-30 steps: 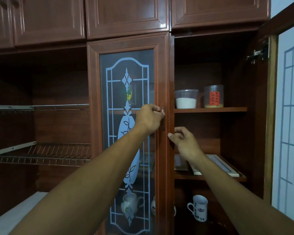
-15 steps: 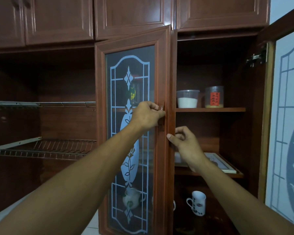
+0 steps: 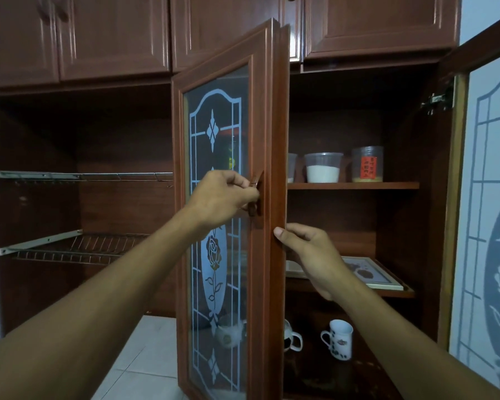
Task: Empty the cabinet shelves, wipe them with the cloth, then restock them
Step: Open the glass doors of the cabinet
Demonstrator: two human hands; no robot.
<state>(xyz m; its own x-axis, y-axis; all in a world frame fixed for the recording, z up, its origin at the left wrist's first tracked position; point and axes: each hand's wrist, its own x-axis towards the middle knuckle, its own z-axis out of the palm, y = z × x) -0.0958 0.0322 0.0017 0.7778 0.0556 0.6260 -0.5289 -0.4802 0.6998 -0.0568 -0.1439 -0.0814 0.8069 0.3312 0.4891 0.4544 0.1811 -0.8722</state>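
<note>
**Cabinet (image 3: 401,226), front view, both glazed doors open.** The left door (image 3: 261,116) stands partway out toward the viewer. The right door (image 3: 491,197) is folded well back at the right edge.

The left hand (image 3: 224,194) has its grip closed on the left door's wooden handle (image 3: 256,194), fingers curled round it. The right hand (image 3: 309,252), just below, grips the same door's free edge. Its thumb (image 3: 280,232) lies on the near face and the fingers wrap behind (their tips are hidden).

The shelves are stocked:
- **Upper shelf (image 3: 387,185):** a clear tub (image 3: 323,168) part-filled with white powder and, to its right, a jar (image 3: 367,164) with a red label.
- **Middle shelf (image 3: 399,293):** a framed picture (image 3: 371,274) lying flat.
- **Bottom, far in:** a patterned white mug (image 3: 339,339) and, left of it, a second cup (image 3: 292,339) partly behind the door.

Left of the cabinet, an open bay holds a wire rack (image 3: 78,249).
</note>
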